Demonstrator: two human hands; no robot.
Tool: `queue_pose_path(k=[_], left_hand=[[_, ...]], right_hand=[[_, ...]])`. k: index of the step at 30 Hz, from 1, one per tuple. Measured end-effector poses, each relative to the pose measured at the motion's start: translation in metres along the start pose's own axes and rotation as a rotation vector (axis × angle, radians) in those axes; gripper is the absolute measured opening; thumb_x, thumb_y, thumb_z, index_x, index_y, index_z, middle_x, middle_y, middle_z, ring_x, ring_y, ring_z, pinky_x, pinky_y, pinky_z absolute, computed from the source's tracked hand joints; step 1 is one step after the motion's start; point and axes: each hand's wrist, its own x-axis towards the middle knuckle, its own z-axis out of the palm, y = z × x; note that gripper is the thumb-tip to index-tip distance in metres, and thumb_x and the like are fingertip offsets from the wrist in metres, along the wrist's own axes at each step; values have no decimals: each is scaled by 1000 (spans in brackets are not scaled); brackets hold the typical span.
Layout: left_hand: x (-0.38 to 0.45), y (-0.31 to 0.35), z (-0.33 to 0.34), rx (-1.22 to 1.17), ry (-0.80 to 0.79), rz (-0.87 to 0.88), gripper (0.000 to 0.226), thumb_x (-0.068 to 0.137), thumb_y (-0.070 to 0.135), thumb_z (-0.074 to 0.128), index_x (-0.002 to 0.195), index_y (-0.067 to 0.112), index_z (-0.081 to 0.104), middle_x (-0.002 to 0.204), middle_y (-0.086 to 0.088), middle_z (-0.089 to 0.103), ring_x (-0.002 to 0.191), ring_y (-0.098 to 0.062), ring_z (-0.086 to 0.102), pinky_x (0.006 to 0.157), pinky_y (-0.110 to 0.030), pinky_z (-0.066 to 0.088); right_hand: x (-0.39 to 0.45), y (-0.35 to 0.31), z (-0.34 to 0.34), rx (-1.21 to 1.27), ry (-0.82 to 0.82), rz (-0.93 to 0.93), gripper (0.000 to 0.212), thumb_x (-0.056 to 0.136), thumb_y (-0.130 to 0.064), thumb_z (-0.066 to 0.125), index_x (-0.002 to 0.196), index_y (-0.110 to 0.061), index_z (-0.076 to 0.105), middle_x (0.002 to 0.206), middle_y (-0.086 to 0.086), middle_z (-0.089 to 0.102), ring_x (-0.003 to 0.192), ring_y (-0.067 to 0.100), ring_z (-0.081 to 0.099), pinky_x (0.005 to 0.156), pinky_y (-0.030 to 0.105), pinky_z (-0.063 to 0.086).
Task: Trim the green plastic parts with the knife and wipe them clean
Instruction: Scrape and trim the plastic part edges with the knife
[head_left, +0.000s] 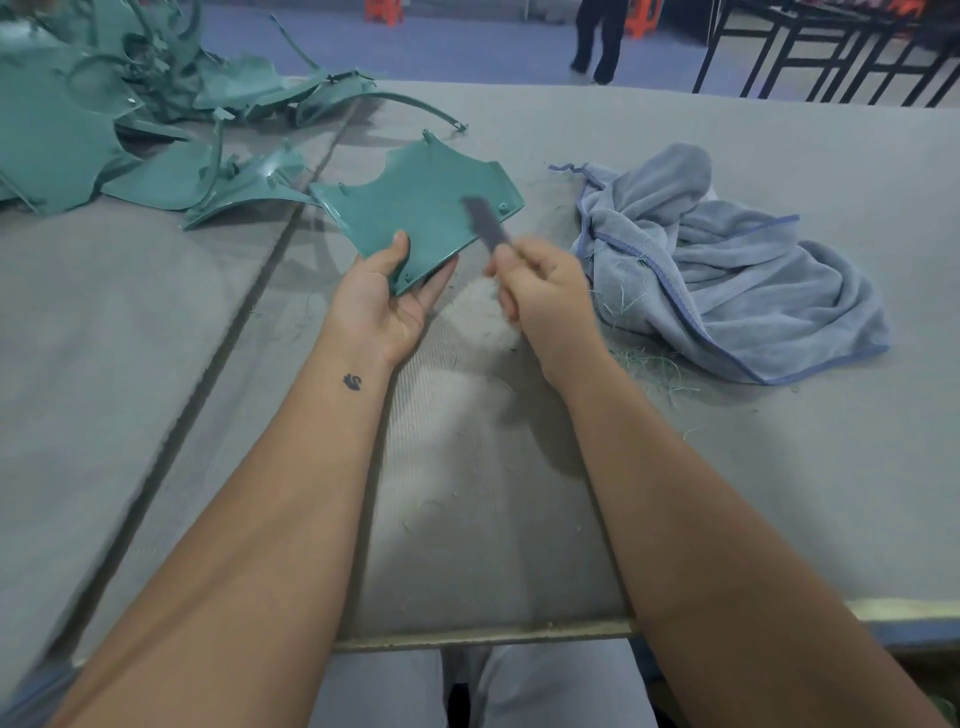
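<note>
A flat green plastic part (415, 208) with a notched top edge is held above the grey table (727, 441). My left hand (384, 301) grips its near corner, thumb on top and fingers underneath. My right hand (540, 291) is curled round the handle of a knife (485, 226). The dark blade is blurred and lies over the part's right edge.
A heap of green plastic parts (104, 104) fills the far left of the table. A crumpled blue-grey cloth (727, 270) lies to the right of my hands, with thin green shavings (649, 364) around it. A person walks far behind the table.
</note>
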Motion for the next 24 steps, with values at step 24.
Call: queue_pose_path(k=[24], left_hand=[[0, 8, -12, 1613, 224, 851, 56, 70, -14, 48, 89, 30, 76, 133, -1, 54, 130, -25, 34, 109, -33, 30]], right_hand=[[7, -16, -17, 398, 232, 171, 20, 98, -17, 52, 86, -22, 66, 81, -6, 66, 67, 5, 61, 64, 23, 47]])
